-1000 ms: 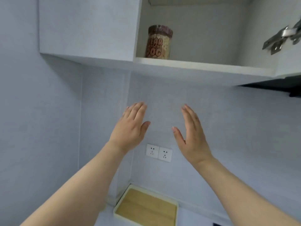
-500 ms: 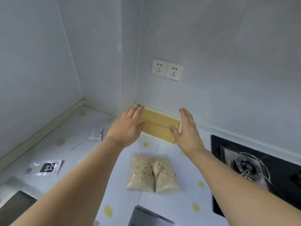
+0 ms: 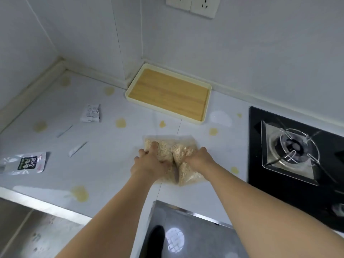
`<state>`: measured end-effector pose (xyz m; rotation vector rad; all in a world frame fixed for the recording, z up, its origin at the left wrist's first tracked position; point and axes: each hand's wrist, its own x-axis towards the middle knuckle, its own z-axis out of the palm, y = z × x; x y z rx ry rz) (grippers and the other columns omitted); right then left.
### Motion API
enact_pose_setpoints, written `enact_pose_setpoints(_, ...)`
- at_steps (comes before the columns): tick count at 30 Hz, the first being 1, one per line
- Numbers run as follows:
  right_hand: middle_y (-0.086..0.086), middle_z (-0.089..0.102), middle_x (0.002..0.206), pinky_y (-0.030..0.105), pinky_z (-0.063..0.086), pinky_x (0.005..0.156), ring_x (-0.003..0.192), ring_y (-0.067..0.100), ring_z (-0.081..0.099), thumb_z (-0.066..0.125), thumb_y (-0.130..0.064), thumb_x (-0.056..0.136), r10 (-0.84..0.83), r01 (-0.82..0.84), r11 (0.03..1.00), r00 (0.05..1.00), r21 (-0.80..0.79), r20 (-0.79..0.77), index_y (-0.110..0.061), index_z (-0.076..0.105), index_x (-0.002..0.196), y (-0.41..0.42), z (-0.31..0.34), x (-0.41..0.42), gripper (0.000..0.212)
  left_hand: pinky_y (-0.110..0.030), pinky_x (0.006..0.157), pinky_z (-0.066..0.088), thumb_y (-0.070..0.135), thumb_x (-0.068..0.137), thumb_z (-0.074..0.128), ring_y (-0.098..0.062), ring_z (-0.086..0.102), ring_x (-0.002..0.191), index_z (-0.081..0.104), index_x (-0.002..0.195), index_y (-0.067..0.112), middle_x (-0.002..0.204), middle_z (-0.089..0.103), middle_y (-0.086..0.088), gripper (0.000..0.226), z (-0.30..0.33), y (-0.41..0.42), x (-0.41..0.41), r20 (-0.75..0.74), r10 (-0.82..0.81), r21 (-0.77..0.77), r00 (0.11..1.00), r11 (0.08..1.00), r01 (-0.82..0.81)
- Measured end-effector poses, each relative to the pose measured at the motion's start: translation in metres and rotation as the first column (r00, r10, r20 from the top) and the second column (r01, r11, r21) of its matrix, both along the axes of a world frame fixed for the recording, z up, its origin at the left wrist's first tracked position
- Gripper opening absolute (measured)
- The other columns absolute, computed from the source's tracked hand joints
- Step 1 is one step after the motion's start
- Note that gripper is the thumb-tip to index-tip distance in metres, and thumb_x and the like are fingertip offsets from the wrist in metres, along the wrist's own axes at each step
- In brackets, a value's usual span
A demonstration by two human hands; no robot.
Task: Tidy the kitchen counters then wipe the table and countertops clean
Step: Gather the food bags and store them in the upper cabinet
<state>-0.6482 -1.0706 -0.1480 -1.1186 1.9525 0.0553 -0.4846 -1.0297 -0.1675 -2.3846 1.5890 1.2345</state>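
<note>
Two clear bags of beige grain (image 3: 168, 148) lie side by side on the white spotted countertop (image 3: 111, 164). My left hand (image 3: 150, 161) grips the left bag, fingers curled over its top. My right hand (image 3: 197, 158) grips the right bag (image 3: 188, 174) in the same way. Both bags still rest on the counter. A small white packet (image 3: 90, 113), a silver pouch with a dark label (image 3: 26, 162) and two thin torn strips (image 3: 77, 148) lie to the left.
A cream tray with a wooden base (image 3: 169, 93) sits against the back wall. The black gas hob (image 3: 296, 151) fills the right side. A sink edge (image 3: 37, 203) shows at lower left, wall sockets (image 3: 191, 5) at the top.
The view dropped from the open wall cupboard to the counter. Both hands came down from in front of the wall and closed on the two grain bags.
</note>
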Motion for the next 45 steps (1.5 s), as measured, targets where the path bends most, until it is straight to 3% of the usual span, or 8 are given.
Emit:
enact_pose_setpoints(5,0.009,0.045,0.133,0.039,0.047,0.097,0.123,0.029,0.047,0.078,-0.049,0.07,0.042,-0.044,0.999,0.992,-0.019,-0.123,-0.01,0.039,0.135,0.006,-0.019,0.0,0.085,-0.041,0.085,0.043,0.039,0.086,0.059,-0.034,0.033,0.123,0.004,0.149,0.037,0.133,0.031,-0.01,0.083,-0.005,0.003,-0.016,0.027,0.06,-0.026,0.998,0.998,-0.059)
enact_pose_setpoints(9,0.007,0.058,0.111,0.04,0.057,0.082,0.102,0.028,0.06,0.077,-0.048,0.038,-0.082,0.082,0.997,0.996,-0.008,-0.025,-0.013,0.056,0.11,0.009,-0.022,-0.004,0.083,-0.038,0.078,0.043,0.02,0.082,0.056,-0.035,0.042,0.114,0.018,0.145,0.03,0.124,0.036,-0.01,0.074,0.0,0.004,-0.009,-0.02,0.061,-0.103,0.998,0.993,-0.063)
enact_pose_setpoints(13,0.009,0.06,0.105,0.036,0.055,0.07,0.092,0.027,0.063,0.074,-0.021,0.07,-0.155,0.166,0.983,0.98,-0.081,0.123,-0.008,0.05,0.113,0.02,-0.016,-0.005,0.051,-0.04,0.081,0.049,0.015,0.08,0.052,-0.034,0.054,0.103,0.029,0.143,0.028,0.118,0.042,-0.006,0.068,0.01,0.011,0.003,-0.154,0.125,-0.162,0.98,0.975,-0.15)
enact_pose_setpoints(17,0.007,0.057,0.106,0.033,0.048,0.071,0.093,0.025,0.058,0.072,-0.015,0.077,-0.164,0.211,0.959,0.958,-0.187,0.235,-0.011,0.047,0.109,0.028,0.004,-0.005,0.041,-0.034,0.071,0.045,0.006,0.083,0.048,-0.029,0.054,0.089,0.036,0.14,0.028,0.125,0.048,-0.006,0.063,0.018,0.029,0.013,-0.188,0.149,-0.333,0.971,0.92,-0.206)
enact_pose_setpoints(21,0.006,0.055,0.108,0.03,0.044,0.065,0.092,0.022,0.055,0.07,-0.014,0.082,-0.163,0.276,0.924,0.91,-0.264,0.381,-0.008,0.044,0.114,0.028,0.046,0.002,0.042,-0.03,0.073,0.041,0.001,0.087,0.047,-0.028,0.057,0.107,0.035,0.142,0.03,0.134,0.046,-0.003,0.064,0.044,0.04,0.018,-0.249,0.156,-0.493,0.956,0.829,-0.264)
enact_pose_setpoints(30,0.002,0.063,0.097,0.029,0.051,0.067,0.081,0.012,0.06,0.069,-0.007,0.08,0.062,0.352,0.742,0.811,-0.57,0.582,-0.014,0.05,0.102,0.047,0.205,0.025,0.03,-0.032,0.081,0.041,0.004,0.09,0.05,-0.023,0.053,0.11,0.033,0.145,0.031,0.138,0.046,0.003,0.063,0.194,0.059,0.032,-0.315,0.122,-0.84,0.941,0.426,-0.336)
enact_pose_setpoints(40,0.003,0.061,0.101,0.039,0.053,0.081,0.088,0.018,0.061,0.072,-0.018,0.079,0.342,0.356,0.434,0.784,-0.827,0.517,-0.018,0.046,0.105,0.077,0.402,0.034,0.037,-0.027,0.088,0.034,0.008,0.095,0.049,-0.017,0.046,0.123,0.027,0.149,0.033,0.14,0.042,0.006,0.064,0.386,0.085,0.041,-0.32,0.048,-0.947,0.946,-0.007,-0.32)
enact_pose_setpoints(45,-0.006,0.056,0.094,0.021,0.045,0.062,0.082,0.005,0.056,0.07,-0.014,0.082,0.472,0.368,0.172,0.783,-0.914,0.404,-0.017,0.043,0.108,0.095,0.494,0.033,0.037,-0.027,0.085,0.034,0.008,0.095,0.049,-0.019,0.048,0.116,0.028,0.149,0.032,0.136,0.042,0.002,0.063,0.476,0.088,0.035,-0.303,-0.019,-0.938,0.953,-0.17,-0.302)
